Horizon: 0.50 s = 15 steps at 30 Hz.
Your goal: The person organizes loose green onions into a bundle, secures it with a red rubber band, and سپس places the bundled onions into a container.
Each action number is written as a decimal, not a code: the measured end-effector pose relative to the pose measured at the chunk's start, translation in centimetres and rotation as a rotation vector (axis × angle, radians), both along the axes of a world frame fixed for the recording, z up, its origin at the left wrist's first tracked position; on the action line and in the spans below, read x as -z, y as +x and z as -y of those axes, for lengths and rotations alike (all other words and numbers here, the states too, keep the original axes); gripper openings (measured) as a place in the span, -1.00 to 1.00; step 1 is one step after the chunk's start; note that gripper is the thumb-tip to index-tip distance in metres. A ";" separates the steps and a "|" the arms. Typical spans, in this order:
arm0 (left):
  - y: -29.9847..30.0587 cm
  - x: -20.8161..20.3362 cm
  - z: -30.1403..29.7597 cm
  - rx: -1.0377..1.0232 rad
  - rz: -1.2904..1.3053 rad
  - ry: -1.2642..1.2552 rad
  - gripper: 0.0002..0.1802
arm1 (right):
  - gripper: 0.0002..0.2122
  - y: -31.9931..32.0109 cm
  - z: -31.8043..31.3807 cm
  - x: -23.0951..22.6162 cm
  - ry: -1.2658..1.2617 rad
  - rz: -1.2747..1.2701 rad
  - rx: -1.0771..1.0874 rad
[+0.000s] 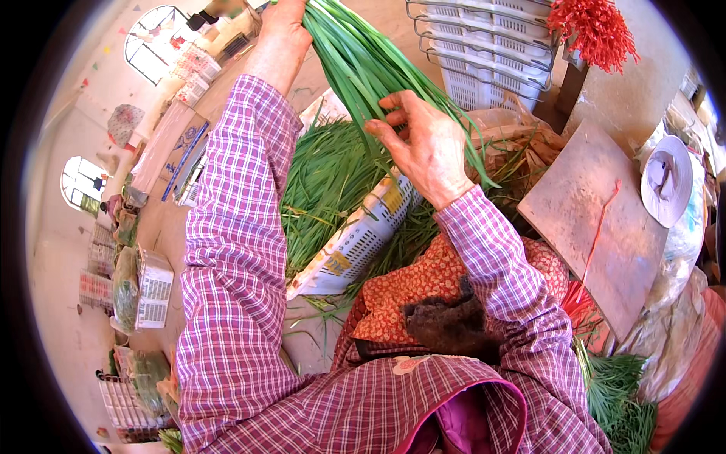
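Note:
My left hand point(286, 24), at the top edge and partly cut off, is closed round a bunch of long green garlic chives point(361, 60). The leaves hang down and to the right from it. Against the lower part of the bunch is my right hand point(431, 151), its thumb and fingers apart and bent, touching the leaves without closing on them. Below both hands stands a tilted white plastic crate point(352, 246) with slotted sides. Loose garlic chives point(321, 178) fill it, lying lengthwise.
Stacked white baskets point(488, 53) with metal handles stand ahead, beside a bundle of red ties point(594, 34). A board point(597, 219) with one red tie leans at my right, near a pale hat point(667, 181). More greens point(620, 393) lie at lower right; packed crates point(155, 291) line the left.

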<state>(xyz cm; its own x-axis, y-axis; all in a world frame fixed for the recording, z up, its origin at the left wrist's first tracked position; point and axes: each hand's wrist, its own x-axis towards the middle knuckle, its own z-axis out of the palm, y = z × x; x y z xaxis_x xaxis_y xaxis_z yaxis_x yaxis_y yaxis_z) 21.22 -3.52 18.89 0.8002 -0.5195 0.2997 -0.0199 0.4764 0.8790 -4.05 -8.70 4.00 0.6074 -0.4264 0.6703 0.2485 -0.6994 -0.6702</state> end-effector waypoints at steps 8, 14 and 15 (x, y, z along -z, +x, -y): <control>-3.8 0.5 0.9 -0.122 0.171 0.046 -0.87 | -0.90 1.0 2.9 0.1 -0.191 0.032 0.086; -5.8 1.7 0.2 -0.676 0.957 0.318 -0.68 | -0.93 -2.4 6.9 -2.9 -0.244 -0.066 -0.023; -5.2 1.6 0.0 -0.656 1.041 0.384 -0.67 | -0.93 -2.8 7.0 -3.2 -0.280 -0.069 -0.016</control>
<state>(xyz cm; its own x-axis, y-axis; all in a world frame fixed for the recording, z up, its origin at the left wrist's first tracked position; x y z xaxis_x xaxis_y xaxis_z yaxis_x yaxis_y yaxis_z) 16.06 -3.47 17.26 0.4185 -0.3114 0.8532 -0.9081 -0.1614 0.3865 -6.81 -15.65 7.17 0.6610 -0.2207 0.7172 0.2214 -0.8558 -0.4675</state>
